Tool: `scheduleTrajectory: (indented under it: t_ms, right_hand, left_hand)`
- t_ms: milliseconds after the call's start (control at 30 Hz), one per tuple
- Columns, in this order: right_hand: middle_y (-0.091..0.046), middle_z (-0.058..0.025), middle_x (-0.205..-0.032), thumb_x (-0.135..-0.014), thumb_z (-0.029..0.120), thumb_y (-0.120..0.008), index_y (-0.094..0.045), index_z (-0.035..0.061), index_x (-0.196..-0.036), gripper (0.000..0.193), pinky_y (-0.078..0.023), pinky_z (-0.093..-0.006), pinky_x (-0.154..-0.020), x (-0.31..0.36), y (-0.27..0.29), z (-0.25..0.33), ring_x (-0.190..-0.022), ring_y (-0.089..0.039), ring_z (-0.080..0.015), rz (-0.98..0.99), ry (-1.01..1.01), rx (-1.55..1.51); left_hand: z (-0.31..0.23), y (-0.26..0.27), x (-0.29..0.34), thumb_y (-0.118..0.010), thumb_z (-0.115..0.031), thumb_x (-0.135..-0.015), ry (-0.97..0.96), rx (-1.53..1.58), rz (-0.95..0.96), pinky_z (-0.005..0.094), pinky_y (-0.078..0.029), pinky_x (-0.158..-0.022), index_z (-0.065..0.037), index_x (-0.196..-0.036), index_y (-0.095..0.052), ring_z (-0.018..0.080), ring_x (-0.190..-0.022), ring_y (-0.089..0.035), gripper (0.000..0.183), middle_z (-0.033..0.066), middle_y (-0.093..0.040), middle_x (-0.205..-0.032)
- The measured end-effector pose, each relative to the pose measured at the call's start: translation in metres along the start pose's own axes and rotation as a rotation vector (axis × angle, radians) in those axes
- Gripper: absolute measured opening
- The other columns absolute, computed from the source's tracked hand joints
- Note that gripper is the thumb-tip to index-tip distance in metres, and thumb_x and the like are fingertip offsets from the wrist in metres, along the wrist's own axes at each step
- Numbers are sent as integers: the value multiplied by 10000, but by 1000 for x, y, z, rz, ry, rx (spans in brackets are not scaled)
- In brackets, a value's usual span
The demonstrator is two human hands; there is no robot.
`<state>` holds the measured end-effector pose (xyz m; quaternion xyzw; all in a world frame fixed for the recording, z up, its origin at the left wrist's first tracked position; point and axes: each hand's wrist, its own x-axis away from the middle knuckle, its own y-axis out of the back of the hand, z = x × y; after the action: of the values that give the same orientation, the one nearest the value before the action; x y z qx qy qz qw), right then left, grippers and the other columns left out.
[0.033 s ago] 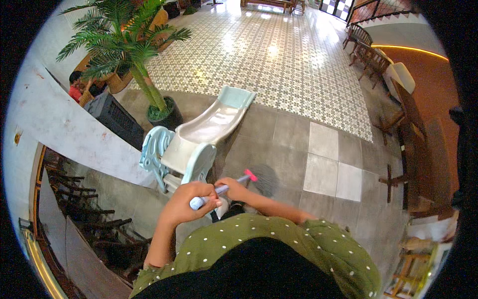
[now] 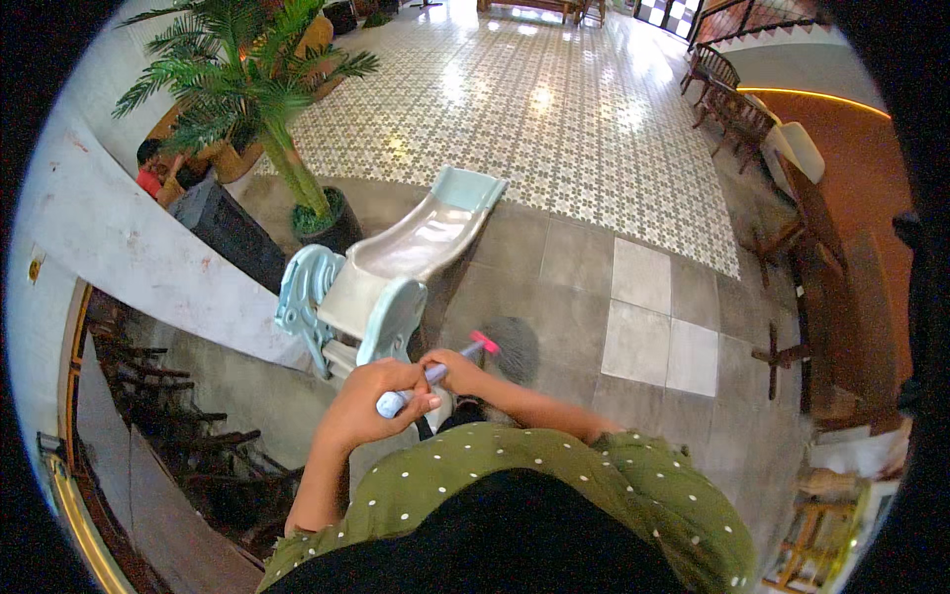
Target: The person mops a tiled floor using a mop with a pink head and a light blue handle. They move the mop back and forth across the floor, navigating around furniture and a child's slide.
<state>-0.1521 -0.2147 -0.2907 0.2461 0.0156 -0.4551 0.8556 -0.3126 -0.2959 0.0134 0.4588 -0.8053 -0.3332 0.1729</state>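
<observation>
Broom (image 2: pixel 450 364) held in both hands, low in front of the person, seen from above. Its pale lilac handle runs from the left hand (image 2: pixel 381 401), which is curled tight around the upper end, down past the right hand (image 2: pixel 453 368), closed around the shaft lower down. This two-handed grip, one hand high and one low, suits steering a long tool. A pink collar joins the handle to a dark, fuzzy head (image 2: pixel 510 346) that seems to rest on the grey tiled floor (image 2: pixel 584 267), though the head is blurred and contact cannot be confirmed.

Just beyond the hands stands a small child's slide (image 2: pixel 396 267) in pale blue and grey, its chute sloping away toward a patterned tile area. Near the slide's far left side is a potted palm (image 2: pixel 257 109) in a dark pot. Left of that, a dark bin (image 2: pixel 233 233) sits against a white sloping wall (image 2: pixel 119 247). Dark wooden chairs (image 2: pixel 732 99) line the right edge, well apart from the person. The person's green, white-dotted sleeves (image 2: pixel 554 475) fill the lower part of the view.
</observation>
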Motion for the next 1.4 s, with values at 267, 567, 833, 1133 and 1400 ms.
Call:
scheduleTrajectory:
  t_ms: [267, 567, 833, 1133, 1400]
  right_hand:
    - [-695, -141, -836, -691, 190, -736, -689, 94, -861, 201, -518, -409, -748, 96, 1, 43, -834, -670, -334, 231, -84, 125]
    - [-692, -196, -814, -777, 438, -686, -704, 77, -780, 362, -527, -484, -698, 213, 18, 90, -801, -669, -411, 276, -395, 356]
    - [-689, -198, -839, -750, 343, -704, -702, 66, -843, 292, -512, -479, -683, 365, 35, 72, -782, -669, -381, 22, -782, 425]
    - [-683, -197, -774, -708, 349, -772, -695, 64, -807, 311, -508, -431, -661, 329, -80, 80, -734, -680, -351, -89, -810, 312]
    - [-689, -211, -802, -748, 398, -743, -711, 75, -832, 336, -524, -481, -712, 220, -207, 125, -797, -672, -407, 175, -551, 470]
  left_hand:
    - [-49, -117, 71, -690, -215, -868, -19, 54, -141, 379, -489, -733, -71, -787, -545, 274, -800, -626, 220, 103, -638, -825]
    - [-51, -150, 107, -677, -234, -919, 2, 578, -34, 333, -484, -809, -55, -804, -548, 176, -905, -624, 248, 62, -656, -890]
    - [-57, -238, 78, -660, -252, -940, -236, 613, 498, 342, -480, -862, -54, -871, -601, 184, -962, -617, 217, 73, -668, -954]
    - [24, -188, 179, -646, -269, -949, -313, 756, 423, 297, -438, -686, -45, -873, -601, 99, -760, -526, 241, -8, -591, -798]
    - [90, -71, 298, -670, -209, -934, -88, 505, 290, 358, -500, -871, -38, -878, -634, 197, -967, -636, 184, 72, -694, -970]
